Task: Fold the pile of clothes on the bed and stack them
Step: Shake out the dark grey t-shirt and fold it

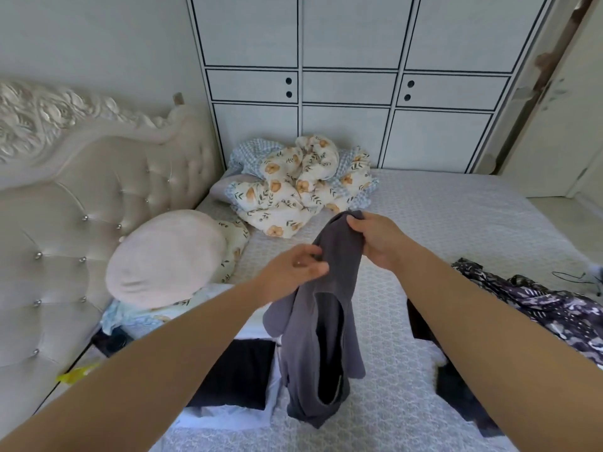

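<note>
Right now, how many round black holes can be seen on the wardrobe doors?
4: two on the left drawer front, upper hole and lower hole, and two on the right one, and. None seem hidden.

Matt grey cloth garment (323, 308), tufted satin-sheen headboard (98, 203), textured quilted bedspread (456, 216)

Tufted cream headboard (75, 203) with carved floral crest fills left of frame. Round pinkish pillow (166, 256) lies against it, left of centre. Crumpled floral duvet (303, 187) with blue-checked lining heaped at centre, against far edge of mattress. White wardrobe (352, 83) with black-lined panels and round dark holes spans top centre. Yellow item (76, 375) at lower left by headboard, too blurred to identify. Thin black cable (569, 275) at right edge.
</note>
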